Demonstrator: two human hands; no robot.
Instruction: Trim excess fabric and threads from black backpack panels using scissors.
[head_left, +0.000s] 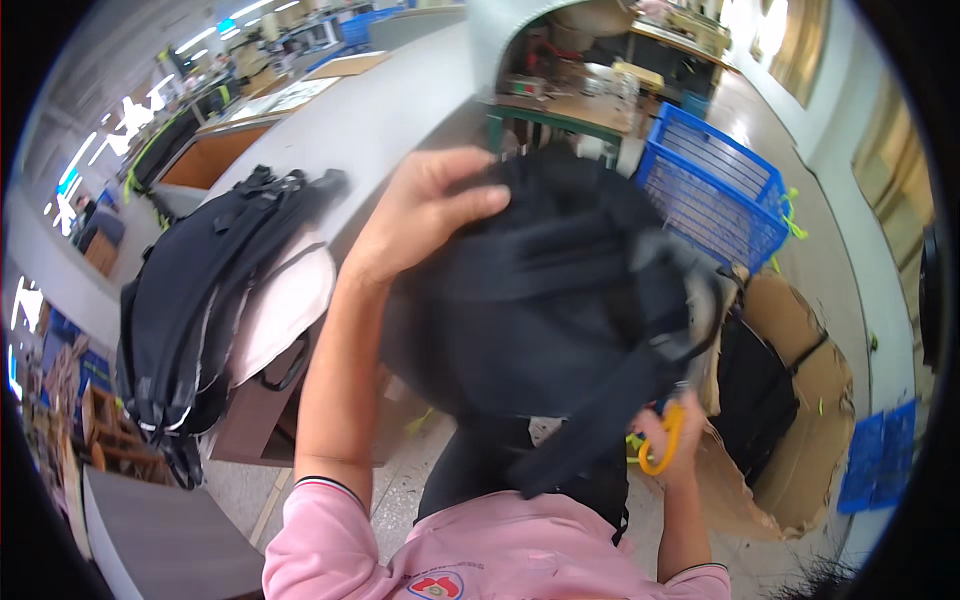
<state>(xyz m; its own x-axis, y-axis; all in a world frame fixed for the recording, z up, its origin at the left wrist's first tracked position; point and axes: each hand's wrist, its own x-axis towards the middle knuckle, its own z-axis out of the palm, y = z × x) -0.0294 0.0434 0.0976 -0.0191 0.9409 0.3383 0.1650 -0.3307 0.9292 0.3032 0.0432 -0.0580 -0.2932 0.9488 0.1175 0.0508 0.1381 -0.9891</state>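
A black backpack point(540, 290), blurred by motion, hangs in front of my body with its straps loose. At its upper left edge my left hand point(440, 205) is closed, thumb and fingers pinching the fabric. My right hand point(678, 440) is below the bag's lower right side, wrapped round scissors with an orange loop handle point(662, 440); their blades are mostly hidden. A dark strap point(585, 425) dangles from the bag beside that hand.
More black backpacks point(210, 290) lie stacked on the worktable at left, with a pale pink panel point(285, 310) against them. On the right stand an open cardboard box point(800, 440) with black bags inside and a blue plastic crate point(715, 180). A green-legged table point(560, 115) is ahead.
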